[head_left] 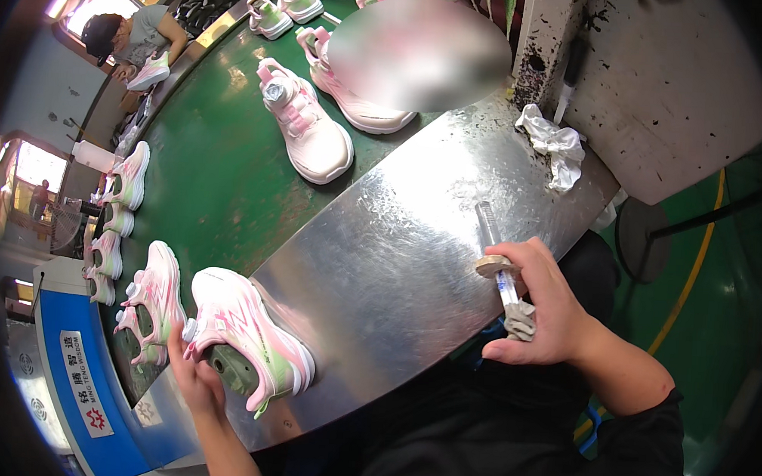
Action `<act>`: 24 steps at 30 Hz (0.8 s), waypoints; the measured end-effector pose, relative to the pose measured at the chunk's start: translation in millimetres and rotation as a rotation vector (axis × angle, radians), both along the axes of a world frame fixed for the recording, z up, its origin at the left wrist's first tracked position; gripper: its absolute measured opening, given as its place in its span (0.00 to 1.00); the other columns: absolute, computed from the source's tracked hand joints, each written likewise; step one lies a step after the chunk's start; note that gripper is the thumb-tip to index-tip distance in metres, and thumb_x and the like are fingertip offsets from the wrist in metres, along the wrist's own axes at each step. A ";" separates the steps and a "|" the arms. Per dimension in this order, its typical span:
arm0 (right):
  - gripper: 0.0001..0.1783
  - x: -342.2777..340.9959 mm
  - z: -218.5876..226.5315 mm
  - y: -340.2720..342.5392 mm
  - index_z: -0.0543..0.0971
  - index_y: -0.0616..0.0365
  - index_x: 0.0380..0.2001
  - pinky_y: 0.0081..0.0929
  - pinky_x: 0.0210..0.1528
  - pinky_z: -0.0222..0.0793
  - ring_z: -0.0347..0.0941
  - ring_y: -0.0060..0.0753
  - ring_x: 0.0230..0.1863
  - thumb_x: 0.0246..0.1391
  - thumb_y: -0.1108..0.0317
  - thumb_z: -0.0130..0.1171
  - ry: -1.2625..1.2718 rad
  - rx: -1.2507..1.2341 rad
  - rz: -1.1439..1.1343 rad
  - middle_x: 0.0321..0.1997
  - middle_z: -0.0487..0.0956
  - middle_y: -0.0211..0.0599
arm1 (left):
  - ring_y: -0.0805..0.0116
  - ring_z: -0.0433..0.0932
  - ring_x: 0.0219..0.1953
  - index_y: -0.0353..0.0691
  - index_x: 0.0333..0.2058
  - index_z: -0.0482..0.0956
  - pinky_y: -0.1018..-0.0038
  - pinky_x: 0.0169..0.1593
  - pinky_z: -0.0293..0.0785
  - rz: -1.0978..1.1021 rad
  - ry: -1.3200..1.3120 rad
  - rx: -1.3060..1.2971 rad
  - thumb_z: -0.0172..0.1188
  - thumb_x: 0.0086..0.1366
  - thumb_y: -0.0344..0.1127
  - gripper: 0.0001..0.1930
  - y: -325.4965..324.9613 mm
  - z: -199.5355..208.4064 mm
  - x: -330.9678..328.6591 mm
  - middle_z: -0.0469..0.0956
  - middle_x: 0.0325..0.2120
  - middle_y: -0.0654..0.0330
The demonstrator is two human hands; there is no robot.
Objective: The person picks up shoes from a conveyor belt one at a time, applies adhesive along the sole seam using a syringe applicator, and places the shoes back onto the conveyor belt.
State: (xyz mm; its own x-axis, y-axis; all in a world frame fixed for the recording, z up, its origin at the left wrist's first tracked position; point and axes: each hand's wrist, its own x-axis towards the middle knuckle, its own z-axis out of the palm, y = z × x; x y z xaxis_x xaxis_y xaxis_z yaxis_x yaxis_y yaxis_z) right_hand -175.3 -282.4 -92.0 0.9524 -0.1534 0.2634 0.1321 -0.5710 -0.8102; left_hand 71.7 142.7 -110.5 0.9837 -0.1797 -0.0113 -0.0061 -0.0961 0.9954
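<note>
Head view: the left hand (194, 382) is gripping a pink shoe (247, 334) while the right hand (545, 311) is squeezing a syringe (499, 260) tight.

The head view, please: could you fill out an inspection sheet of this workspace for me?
Surface: curved shiny metal bench bordering a green conveyor belt.
Job's things: pink and white sneaker on the bench's near left edge; clear syringe-like tool with a cloth wrap at its lower end.
Clutter: crumpled white rag at the bench's far right.
Hands: left hand grips the sneaker at its heel end; right hand closed on the tool.
Cables: nothing seen.
Surroundings: more pink sneakers on the belt; another person working at the far left; a spattered white post; green floor with a yellow line.
</note>
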 end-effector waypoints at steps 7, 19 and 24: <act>0.53 -9.7 0.9 2.6 0.59 0.60 0.61 0.30 0.45 0.65 0.68 0.37 0.42 0.38 0.42 0.68 0.080 0.171 -0.009 0.46 0.71 0.44 | 0.68 0.78 0.37 0.32 0.43 0.70 0.72 0.41 0.75 -0.179 0.294 0.273 0.50 0.67 0.47 0.20 10.3 -7.0 63.9 0.76 0.34 0.57; 0.63 -4.1 42.7 36.2 0.53 0.68 0.59 0.25 0.54 0.58 0.64 0.29 0.51 0.28 0.42 0.75 0.028 0.788 0.259 0.49 0.66 0.39 | 0.55 0.75 0.47 0.35 0.54 0.63 0.59 0.48 0.74 -0.261 0.211 -0.477 0.57 0.55 0.53 0.34 -93.0 46.5 -45.9 0.72 0.46 0.49; 0.63 14.8 64.8 67.4 0.54 0.67 0.57 0.31 0.54 0.61 0.66 0.41 0.52 0.28 0.33 0.71 -0.033 1.105 0.406 0.51 0.67 0.46 | 0.52 0.77 0.45 0.37 0.55 0.63 0.57 0.48 0.76 -0.376 0.261 -0.688 0.66 0.48 0.49 0.38 -102.2 31.8 -49.9 0.74 0.44 0.47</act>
